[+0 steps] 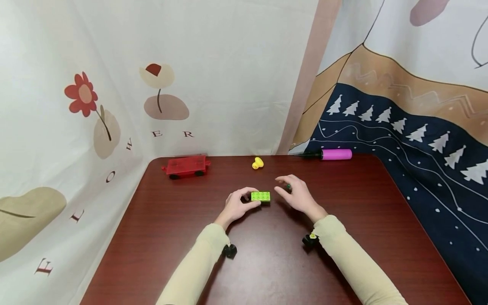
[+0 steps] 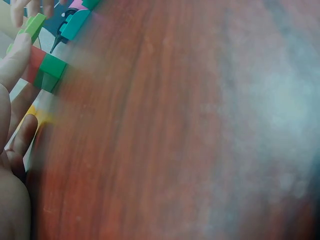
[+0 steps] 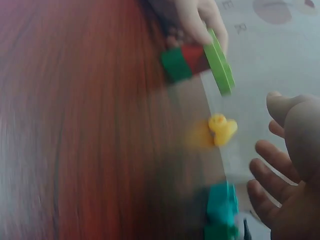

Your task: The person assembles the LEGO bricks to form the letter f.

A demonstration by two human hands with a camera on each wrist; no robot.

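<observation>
My left hand [image 1: 235, 207] pinches a lime-green studded toy brick [image 1: 260, 196] between thumb and fingers. Under that brick, a red block [image 3: 194, 57] and a green block [image 3: 176, 65] form the lower part of a stack standing on the table. To the right, my right hand [image 1: 299, 197] hovers with its fingers spread and nothing between them. Beside it, partly covered by the hand in the head view, stand a teal block [image 3: 220, 200] and another green block [image 3: 220, 231].
A yellow rubber duck [image 1: 258, 163] sits at the back edge of the brown table [image 1: 267, 271]. A red toy wagon [image 1: 187, 166] stands at the back left, and a pink-handled tool [image 1: 336, 154] with a dark shaft lies at the back right. Printed curtains [image 1: 228, 76] hang behind.
</observation>
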